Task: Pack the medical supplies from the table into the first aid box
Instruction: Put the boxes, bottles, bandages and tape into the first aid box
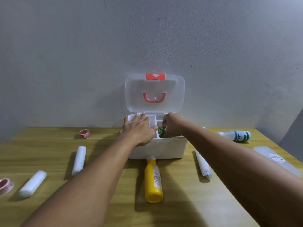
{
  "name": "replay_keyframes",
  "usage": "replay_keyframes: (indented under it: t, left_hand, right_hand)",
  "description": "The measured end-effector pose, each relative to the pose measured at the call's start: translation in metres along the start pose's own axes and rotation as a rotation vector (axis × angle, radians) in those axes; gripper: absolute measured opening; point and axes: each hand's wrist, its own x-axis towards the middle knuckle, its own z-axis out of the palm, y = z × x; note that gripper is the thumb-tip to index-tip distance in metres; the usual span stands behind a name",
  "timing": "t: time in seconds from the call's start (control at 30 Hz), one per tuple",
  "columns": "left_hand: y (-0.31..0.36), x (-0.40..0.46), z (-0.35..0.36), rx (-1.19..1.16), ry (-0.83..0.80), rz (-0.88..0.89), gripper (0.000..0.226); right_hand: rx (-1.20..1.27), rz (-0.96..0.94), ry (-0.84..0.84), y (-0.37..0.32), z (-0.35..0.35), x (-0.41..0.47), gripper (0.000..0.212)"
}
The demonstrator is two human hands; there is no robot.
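The white first aid box (165, 149) stands at the back middle of the table, its clear lid (155, 93) propped open against the wall. My left hand (139, 128) lies flat, fingers spread, on the white inner tray at the box's left side. My right hand (172, 124) reaches into the right part of the box and is closed on a small green container (161, 131). On the table lie a yellow bottle (154, 179), three white rolls (79, 159) (32, 183) (202, 164), a white bottle with green label (236, 135) and two red tape rolls (84, 133) (5, 185).
A flat clear packet with a round sticker (277, 159) lies near the table's right edge. The grey wall is right behind the box. The yellow bottle's cap touches the box's front wall. The wooden table (114, 202) stretches toward me.
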Motion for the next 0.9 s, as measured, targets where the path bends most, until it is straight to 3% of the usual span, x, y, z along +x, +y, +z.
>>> replay_keyframes:
  t: [0.13, 0.3, 0.43, 0.53, 0.73, 0.9]
  left_hand:
    - [0.000, 0.001, -0.001, 0.012, 0.002, 0.017, 0.065]
    - [0.005, 0.000, -0.013, 0.073, -0.031, 0.026, 0.064]
    - [0.033, -0.004, -0.021, 0.057, 0.091, 0.110, 0.058]
    - [0.070, -0.011, -0.018, -0.048, 0.075, 0.226, 0.063]
    - [0.116, -0.017, -0.002, 0.019, 0.023, 0.326, 0.059]
    - [0.118, -0.014, 0.014, 0.119, 0.038, 0.313, 0.058]
  right_hand:
    - [0.176, 0.033, -0.024, 0.001, -0.019, -0.012, 0.036]
    - [0.278, -0.012, 0.187, 0.024, -0.062, -0.039, 0.022]
    - [0.207, 0.029, 0.318, 0.065, -0.085, -0.068, 0.017]
    - [0.105, 0.133, 0.271, 0.108, -0.088, -0.090, 0.019]
    - [-0.038, 0.389, 0.188, 0.194, -0.079, -0.138, 0.019]
    - [-0.175, 0.549, 0.072, 0.228, -0.066, -0.165, 0.044]
